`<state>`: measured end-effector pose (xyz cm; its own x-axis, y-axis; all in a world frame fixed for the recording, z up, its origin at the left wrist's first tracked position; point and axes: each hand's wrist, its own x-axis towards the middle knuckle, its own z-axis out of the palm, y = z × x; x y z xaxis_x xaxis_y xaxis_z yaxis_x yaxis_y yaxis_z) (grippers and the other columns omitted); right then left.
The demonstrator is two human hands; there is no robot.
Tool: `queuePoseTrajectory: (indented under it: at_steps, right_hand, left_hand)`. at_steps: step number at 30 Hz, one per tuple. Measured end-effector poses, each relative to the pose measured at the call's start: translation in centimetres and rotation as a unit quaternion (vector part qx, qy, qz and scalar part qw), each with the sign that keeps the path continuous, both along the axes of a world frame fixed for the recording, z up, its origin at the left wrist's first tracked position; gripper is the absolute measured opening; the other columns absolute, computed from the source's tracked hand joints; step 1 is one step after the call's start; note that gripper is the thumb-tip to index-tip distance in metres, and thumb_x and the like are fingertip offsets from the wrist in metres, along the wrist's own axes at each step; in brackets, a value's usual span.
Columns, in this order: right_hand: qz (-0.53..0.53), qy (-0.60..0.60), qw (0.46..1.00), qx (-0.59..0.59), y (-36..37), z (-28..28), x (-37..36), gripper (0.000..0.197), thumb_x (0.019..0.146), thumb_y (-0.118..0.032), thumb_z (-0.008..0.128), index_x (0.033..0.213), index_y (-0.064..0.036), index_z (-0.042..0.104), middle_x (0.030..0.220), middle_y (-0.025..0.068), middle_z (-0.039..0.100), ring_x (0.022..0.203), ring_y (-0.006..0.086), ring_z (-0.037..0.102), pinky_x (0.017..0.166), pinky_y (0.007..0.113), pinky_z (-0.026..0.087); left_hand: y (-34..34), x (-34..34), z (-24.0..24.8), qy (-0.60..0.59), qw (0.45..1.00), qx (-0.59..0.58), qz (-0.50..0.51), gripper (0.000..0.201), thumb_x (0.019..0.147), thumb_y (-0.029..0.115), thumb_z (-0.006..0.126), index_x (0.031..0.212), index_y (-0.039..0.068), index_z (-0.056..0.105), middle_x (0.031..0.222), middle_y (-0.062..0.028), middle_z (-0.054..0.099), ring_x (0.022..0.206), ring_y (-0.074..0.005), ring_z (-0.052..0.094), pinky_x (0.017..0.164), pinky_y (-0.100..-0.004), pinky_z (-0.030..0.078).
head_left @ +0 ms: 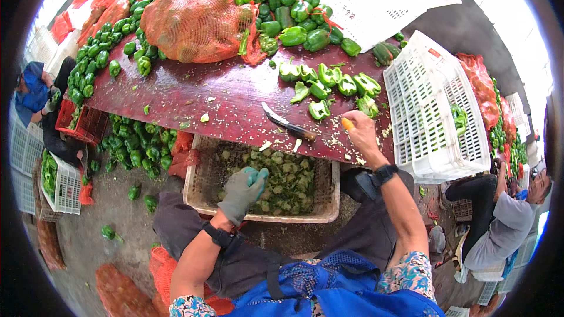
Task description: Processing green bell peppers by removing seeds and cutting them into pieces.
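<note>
My left hand (244, 191), in a grey-green glove, is closed above a pale crate (192, 185) of green pepper cores (288, 182). Whatever its curled fingers may hold is hidden. My bare right hand (362, 138) is over the table's near edge, an orange cover on one digit. Its fingers look loosely apart, with nothing visible in them. Just beyond it lies a halved green pepper (367, 107). More cut peppers (320, 89) are grouped on the dark red table (229, 103). A knife (288, 122) with a dark handle rests left of my right hand.
Whole green peppers (294, 12) and an orange mesh sack (194, 23) cover the table's far side. A tall white crate (420, 117) stands at right. Loose peppers (138, 147) lie on the floor at left. Other people sit at far left (32, 91) and right (499, 229).
</note>
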<state>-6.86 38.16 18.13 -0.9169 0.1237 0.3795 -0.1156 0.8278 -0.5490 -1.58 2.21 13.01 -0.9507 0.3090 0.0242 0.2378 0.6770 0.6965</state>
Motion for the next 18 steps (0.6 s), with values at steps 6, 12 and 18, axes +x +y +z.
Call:
queuePoseTrajectory:
  at_steps: [6,12,18]
  right_hand:
    - [-0.097,-0.126,0.985,-0.073,-0.5,-6.1,-6.5,0.035,0.083,-0.029,0.071,0.109,-0.0063,0.063,0.094,0.0158,0.07,0.087,0.0301,0.068,0.077,0.04,0.053]
    - [-0.165,-0.267,0.949,-0.022,-1.1,-7.0,-9.2,0.044,0.076,-0.036,0.067,0.11,-0.0086,0.068,0.108,0.0192,0.069,0.103,0.0361,0.065,0.088,0.045,0.051]
    - [-0.074,-0.152,0.985,-0.019,-0.3,-9.3,-9.2,0.027,0.075,-0.021,0.068,0.096,-0.0052,0.071,0.088,0.0183,0.071,0.084,0.0343,0.069,0.078,0.042,0.053]
  left_hand:
    - [-0.6,-0.1,1.2,0.012,0.994,0.075,-0.075,0.04,0.093,0.014,0.061,0.132,0.009,0.054,0.123,-0.0172,0.056,0.101,-0.0341,0.063,0.085,-0.0421,0.052]
    - [-0.6,-0.4,2.9,0.009,0.996,0.023,-0.083,0.038,0.094,0.021,0.059,0.128,0.006,0.056,0.115,-0.0179,0.057,0.096,-0.0378,0.061,0.079,-0.0458,0.05]
    - [-1.0,-0.4,2.7,0.029,0.999,0.032,-0.027,0.043,0.096,0.029,0.057,0.131,0.005,0.054,0.119,-0.0215,0.056,0.102,-0.04,0.059,0.086,-0.0466,0.048]
